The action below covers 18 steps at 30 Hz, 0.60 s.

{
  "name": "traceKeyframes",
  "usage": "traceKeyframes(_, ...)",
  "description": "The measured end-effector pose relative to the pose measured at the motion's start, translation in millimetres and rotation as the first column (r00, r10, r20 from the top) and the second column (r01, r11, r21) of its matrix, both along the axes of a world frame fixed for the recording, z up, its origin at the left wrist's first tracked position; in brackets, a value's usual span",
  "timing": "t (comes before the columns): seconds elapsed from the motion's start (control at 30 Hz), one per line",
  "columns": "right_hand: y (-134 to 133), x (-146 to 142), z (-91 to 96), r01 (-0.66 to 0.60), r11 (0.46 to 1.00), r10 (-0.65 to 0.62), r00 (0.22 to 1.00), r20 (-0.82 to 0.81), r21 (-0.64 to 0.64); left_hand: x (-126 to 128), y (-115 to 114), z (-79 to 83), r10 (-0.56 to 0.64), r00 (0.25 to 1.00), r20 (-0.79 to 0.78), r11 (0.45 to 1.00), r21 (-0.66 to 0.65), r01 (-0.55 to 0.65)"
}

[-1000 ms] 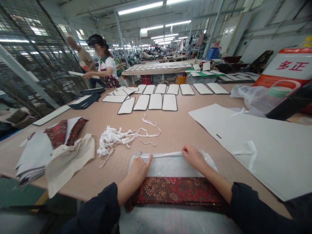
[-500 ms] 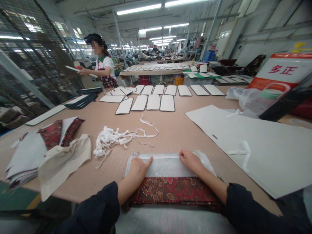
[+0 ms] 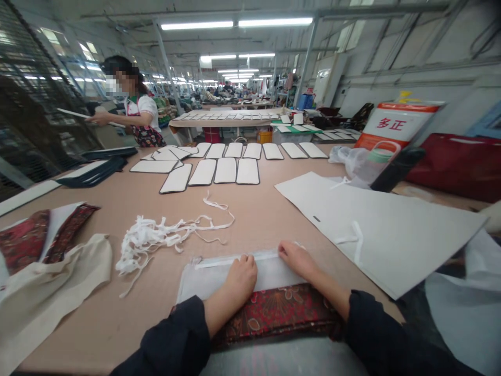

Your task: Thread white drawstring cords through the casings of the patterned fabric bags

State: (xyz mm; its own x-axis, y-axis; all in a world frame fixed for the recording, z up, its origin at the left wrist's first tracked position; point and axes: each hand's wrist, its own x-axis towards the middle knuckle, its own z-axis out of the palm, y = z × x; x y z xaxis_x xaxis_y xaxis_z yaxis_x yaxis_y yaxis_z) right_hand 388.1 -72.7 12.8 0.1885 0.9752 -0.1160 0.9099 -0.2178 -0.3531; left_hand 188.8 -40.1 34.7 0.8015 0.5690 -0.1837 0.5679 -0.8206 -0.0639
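Note:
In front of me lies a patterned red and brown fabric piece (image 3: 274, 313) with a pale whitish panel (image 3: 195, 282) above it. A strip of white tape (image 3: 217, 261) runs along the panel's far edge. My left hand (image 3: 239, 277) rests over the panel, its fingers curled down at the tape near the middle. Farther right, my right hand (image 3: 299, 259) pinches at the tape, with thumb and fingers together. The undersides of my fingers are hidden. A tangled heap of white tape lengths (image 3: 151, 237) lies to the left of the panel.
Cream fabric (image 3: 58, 287) and patterned pieces (image 3: 25, 237) lie at the left. Dark-edged white panels (image 3: 248, 171) stand in rows across the table's far side. A large pale board (image 3: 383, 230) occupies the right, near a white-and-orange container (image 3: 395, 122). A co-worker (image 3: 136, 109) holds a flat piece.
My left hand has slid right along the tape, and its spread thumb and finger have curled in. My right hand stays near the tape's right part. The view has turned rightward.

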Motion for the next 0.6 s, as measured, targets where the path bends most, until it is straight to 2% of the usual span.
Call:
traceKeyframes(0.13, -10, 45, -9.3, 0.124, 0.992, -0.124, 0.976, -0.176, -0.008, -1, 3, -0.9, 0.006, 1.000, -0.012, 1.000, 0.004, -0.006)
traceKeyframes(0.27, -10, 59, -16.1, 0.203, 0.979, -0.187, 0.941, -0.282, 0.028, 1, 1, 0.6, 0.013, 1.000, -0.020, 0.999, 0.033, -0.012)
traceKeyframes(0.47, -8, 55, -9.7, 0.234, 0.972, -0.237, 0.952, -0.195, -0.039, 2, 2, 2.9, -0.008, 1.000, -0.029, 0.999, 0.045, 0.009)
traceKeyframes(0.6, -8, 47, 1.1, 0.176, 0.982, -0.182, 0.979, -0.092, -0.068, 8, 2, -6.1, 0.022, 1.000, 0.013, 0.997, 0.075, -0.023)
